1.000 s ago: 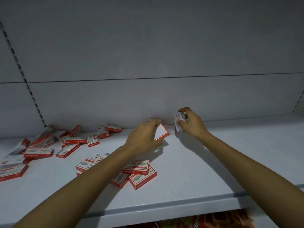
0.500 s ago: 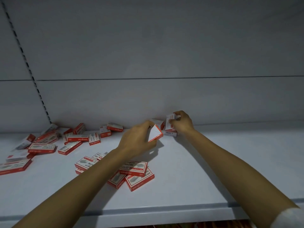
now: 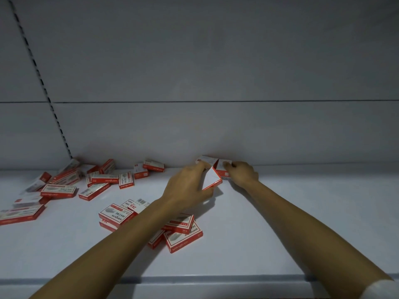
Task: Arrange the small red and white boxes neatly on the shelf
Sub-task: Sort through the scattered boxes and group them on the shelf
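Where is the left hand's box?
Head view, centre: the box is near the back wall, gripped by the left hand, just left of the right hand.

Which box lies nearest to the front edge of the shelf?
The flat box just right of the left forearm; all other boxes lie farther back on the shelf.

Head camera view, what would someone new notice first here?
Both hands reach to the back of the shelf: the left hand grips a tilted box, the right hand holds a second box by the wall. Loose boxes lie scattered at left, a small heap beneath the left forearm.
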A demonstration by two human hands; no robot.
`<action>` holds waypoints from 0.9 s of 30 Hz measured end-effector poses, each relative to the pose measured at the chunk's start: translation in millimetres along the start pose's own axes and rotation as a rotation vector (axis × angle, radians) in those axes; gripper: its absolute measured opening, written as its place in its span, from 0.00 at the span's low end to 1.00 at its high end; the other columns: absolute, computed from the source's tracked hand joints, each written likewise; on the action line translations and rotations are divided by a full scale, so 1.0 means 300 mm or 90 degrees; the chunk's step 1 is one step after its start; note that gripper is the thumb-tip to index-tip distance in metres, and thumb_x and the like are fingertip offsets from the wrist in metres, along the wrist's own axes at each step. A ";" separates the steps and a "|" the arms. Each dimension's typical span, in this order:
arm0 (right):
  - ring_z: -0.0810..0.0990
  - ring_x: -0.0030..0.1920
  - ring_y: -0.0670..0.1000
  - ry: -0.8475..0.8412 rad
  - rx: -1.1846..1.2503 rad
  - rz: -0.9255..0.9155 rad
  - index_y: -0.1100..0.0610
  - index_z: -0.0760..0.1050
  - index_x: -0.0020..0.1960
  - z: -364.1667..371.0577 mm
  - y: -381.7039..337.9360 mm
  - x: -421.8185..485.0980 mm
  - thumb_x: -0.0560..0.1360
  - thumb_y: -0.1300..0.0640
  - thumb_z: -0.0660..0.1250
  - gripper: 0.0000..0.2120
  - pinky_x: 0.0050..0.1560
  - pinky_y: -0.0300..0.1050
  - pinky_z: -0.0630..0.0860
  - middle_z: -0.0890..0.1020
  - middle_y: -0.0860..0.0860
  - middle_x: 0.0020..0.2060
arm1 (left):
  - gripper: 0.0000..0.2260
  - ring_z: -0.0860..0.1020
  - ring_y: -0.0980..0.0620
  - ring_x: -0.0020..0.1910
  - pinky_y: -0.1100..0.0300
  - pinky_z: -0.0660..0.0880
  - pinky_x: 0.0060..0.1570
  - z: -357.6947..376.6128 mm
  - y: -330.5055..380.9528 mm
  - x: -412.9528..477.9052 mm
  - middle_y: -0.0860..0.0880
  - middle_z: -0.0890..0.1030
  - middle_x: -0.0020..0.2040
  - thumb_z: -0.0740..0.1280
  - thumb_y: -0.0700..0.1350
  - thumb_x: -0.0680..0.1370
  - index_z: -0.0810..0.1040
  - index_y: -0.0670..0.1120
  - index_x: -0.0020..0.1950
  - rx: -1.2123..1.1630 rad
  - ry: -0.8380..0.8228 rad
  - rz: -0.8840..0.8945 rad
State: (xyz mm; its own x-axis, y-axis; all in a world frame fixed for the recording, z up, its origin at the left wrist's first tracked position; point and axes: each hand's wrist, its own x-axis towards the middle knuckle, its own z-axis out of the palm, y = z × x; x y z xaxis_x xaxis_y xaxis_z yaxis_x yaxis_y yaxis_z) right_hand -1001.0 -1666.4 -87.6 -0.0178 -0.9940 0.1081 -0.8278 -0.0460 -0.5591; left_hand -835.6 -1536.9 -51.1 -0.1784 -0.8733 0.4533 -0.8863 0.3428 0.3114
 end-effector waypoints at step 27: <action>0.83 0.37 0.52 -0.226 0.512 -0.138 0.55 0.75 0.58 -0.202 -0.087 -0.566 0.75 0.61 0.68 0.12 0.41 0.42 0.79 0.84 0.57 0.38 | 0.34 0.70 0.57 0.62 0.59 0.71 0.58 -0.079 0.020 -0.235 0.55 0.71 0.67 0.63 0.62 0.69 0.62 0.56 0.73 -0.094 -0.002 0.051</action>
State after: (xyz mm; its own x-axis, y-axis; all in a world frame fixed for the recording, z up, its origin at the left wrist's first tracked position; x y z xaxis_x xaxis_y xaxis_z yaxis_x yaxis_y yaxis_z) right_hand -1010.2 -1490.4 -41.6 0.3769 -0.9216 0.0928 -0.1485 -0.1590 -0.9760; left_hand -818.2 -1464.9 -61.4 -0.2481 -0.8418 0.4793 -0.7966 0.4589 0.3936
